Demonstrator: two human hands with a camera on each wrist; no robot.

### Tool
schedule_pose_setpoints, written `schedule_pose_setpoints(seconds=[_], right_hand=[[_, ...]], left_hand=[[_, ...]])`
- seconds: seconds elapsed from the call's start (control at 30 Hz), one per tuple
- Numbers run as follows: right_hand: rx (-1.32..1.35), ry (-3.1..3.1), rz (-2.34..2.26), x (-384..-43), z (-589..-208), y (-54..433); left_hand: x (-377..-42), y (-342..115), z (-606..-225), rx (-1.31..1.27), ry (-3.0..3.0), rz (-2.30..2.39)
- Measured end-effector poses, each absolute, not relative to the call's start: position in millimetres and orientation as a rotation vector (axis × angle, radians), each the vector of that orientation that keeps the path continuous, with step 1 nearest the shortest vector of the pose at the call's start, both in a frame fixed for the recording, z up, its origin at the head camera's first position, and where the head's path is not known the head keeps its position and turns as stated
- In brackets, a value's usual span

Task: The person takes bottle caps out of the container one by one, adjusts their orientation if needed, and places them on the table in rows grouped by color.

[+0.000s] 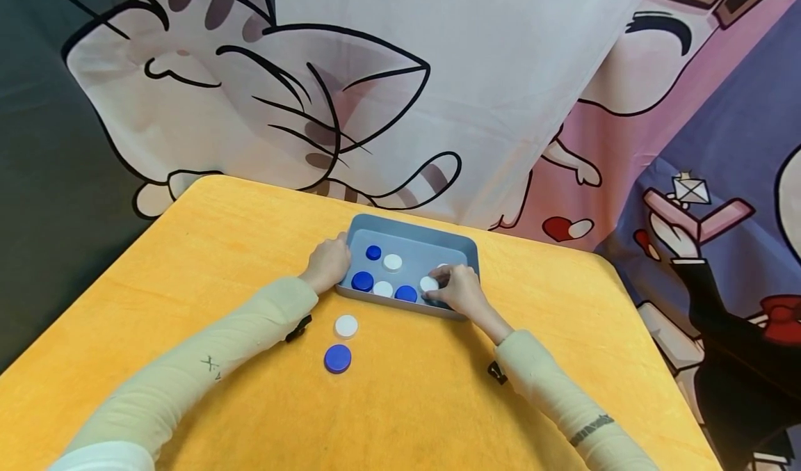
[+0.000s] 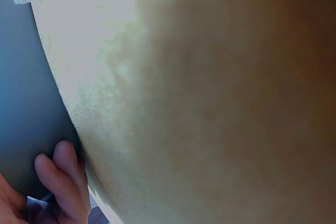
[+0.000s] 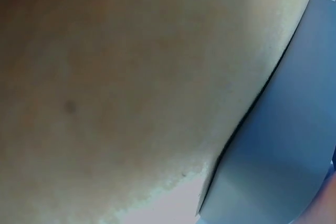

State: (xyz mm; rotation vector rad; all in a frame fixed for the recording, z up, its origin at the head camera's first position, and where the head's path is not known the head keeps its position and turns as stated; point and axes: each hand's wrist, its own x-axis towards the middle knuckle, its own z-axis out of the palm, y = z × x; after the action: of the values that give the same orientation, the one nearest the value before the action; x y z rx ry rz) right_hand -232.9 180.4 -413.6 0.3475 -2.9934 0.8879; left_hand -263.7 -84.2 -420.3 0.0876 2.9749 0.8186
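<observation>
A shallow grey-blue tray (image 1: 407, 229) lies on the table with several blue and white bottle caps in it. My left hand (image 1: 329, 262) grips the tray's left wall; in the left wrist view its fingers (image 2: 63, 182) are bent against the grey wall. Over the tray's right end, my right hand (image 1: 462, 290) pinches a white cap (image 1: 429, 284) between thumb and fingers. Another white cap (image 1: 441, 266) is partly hidden behind that hand. Along the tray's near side are a blue cap (image 1: 362, 281), a white cap (image 1: 383, 289) and another blue cap (image 1: 406, 294).
On the yellow tabletop (image 1: 263, 401), a white cap (image 1: 346, 327) and a blue cap (image 1: 338, 359) lie in front of the tray. Farther back inside it are a small blue cap (image 1: 373, 252) and a white cap (image 1: 392, 262). A cartoon-printed cloth (image 1: 500, 53) hangs behind the table.
</observation>
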Motion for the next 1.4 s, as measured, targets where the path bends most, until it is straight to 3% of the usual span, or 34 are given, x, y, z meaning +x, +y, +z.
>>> schedule_pose_setpoints(seconds=[1.4], right_hand=[[0.360,-2.933,0.928,-220,-385,170]], left_hand=[[-264,-84,-421,0.085,2.974,0.806]])
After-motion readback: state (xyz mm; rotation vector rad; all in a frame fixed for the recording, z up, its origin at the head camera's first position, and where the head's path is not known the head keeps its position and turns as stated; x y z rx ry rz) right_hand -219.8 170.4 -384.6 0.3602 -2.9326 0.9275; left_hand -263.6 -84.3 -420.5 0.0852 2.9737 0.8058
